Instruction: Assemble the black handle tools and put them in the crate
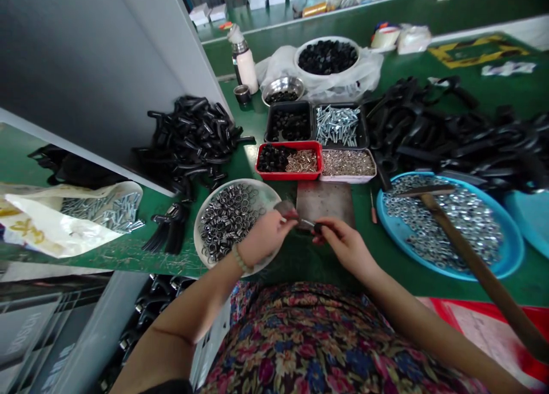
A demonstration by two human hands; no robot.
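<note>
My left hand (266,234), with a beaded bracelet at the wrist, reaches over the edge of a white basin of metal ring clamps (231,219). Its fingers are pinched at the far end of a bolt, beside a blurred dark piece (285,207); what they grip is hidden. Facing it, my right hand (345,246) is closed on a small black knob (318,228). From that knob the silver bolt (306,222) points left toward my left fingertips. Both hands are just in front of a flat metal plate (326,202) on the green table.
Behind the plate are a red tray (266,175), a tray of small metal parts (348,164) and a black tray of bolts (338,125). Right of my hands sits a blue basin of nuts (446,268), with a hammer (465,248) across it. Black tube parts (193,131) lie left.
</note>
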